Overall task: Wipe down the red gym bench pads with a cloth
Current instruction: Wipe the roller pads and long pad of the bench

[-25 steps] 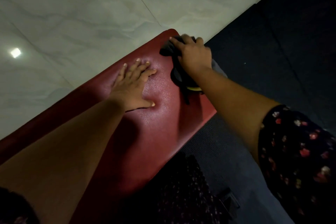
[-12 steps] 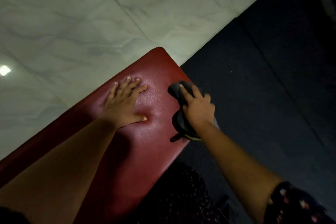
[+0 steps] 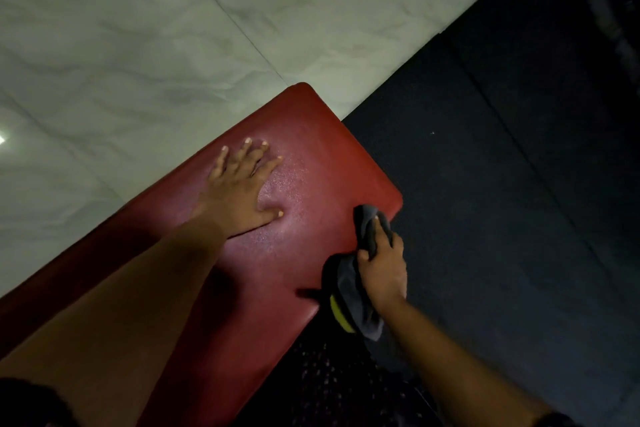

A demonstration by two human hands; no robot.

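- Right hand (image 3: 382,270): fingers curled tight round 1 dark grey cloth (image 3: 346,288), grasping it at the pad's right-hand edge, near the far corner. The fingertips are buried in the folds.
- Cloth: bunched. 1 end pokes out past the knuckles onto the pad; the rest hangs below the palm, off the edge. A yellow strip shows low down; trim or separate layer cannot be told.
- Left hand (image 3: 239,191): flat on the pad top, 5 fingers straight and spread, holding nothing, well apart from the cloth.
- Red bench pad (image 3: 311,135): runs diagonally to a rounded far end. The near end is cut off by the frame and partly covered by the left forearm.
- Pale marble floor (image 3: 138,45): beyond the pad's left edge and far end.
- Dark mat (image 3: 502,184): open floor right of the pad; dim, little detail.
- Dark speckled fabric (image 3: 329,378): below the pad's right edge, hard to make out.
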